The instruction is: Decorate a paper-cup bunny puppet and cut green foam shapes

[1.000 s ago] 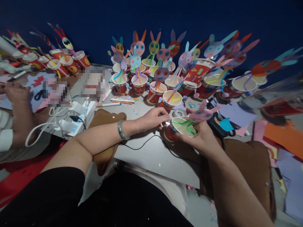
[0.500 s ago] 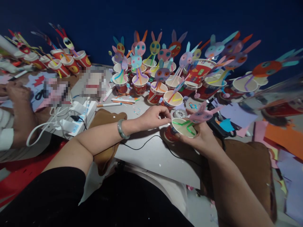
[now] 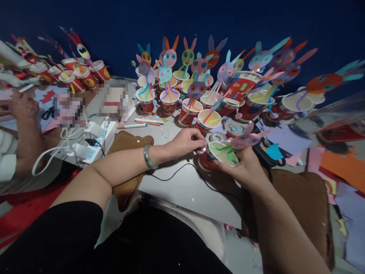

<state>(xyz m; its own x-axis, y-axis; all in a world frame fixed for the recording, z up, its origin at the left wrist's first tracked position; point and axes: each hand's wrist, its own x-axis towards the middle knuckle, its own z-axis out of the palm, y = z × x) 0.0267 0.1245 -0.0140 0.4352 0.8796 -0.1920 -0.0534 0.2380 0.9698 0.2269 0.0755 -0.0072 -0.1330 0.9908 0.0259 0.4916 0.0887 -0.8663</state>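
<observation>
My right hand (image 3: 242, 165) is wrapped round a red paper cup (image 3: 207, 161), tilted a little toward me. Green strips show inside it, and a pink paper rabbit head (image 3: 245, 140) sticks out past its rim. Close by the cup's left side, my left hand (image 3: 188, 142) has thumb and forefinger pinched together; whatever lies between them is too small to make out. Just behind the cup is a roll of clear tape (image 3: 217, 137). A cup with yellow strips (image 3: 209, 121) stands beyond that.
Several red cups with paper rabbits (image 3: 169, 101) line the back by the blue wall. Markers (image 3: 148, 121), a power strip (image 3: 99, 139) and a brown cushion (image 3: 296, 205) lie around. Coloured paper (image 3: 342, 163) covers the right side. At far left are another person's hands (image 3: 24, 104).
My left thumb and forefinger have closed into a tighter pinch near the cup's side. The cup stays in my right hand, almost unmoved. At far left the other person's hand has shifted slightly.
</observation>
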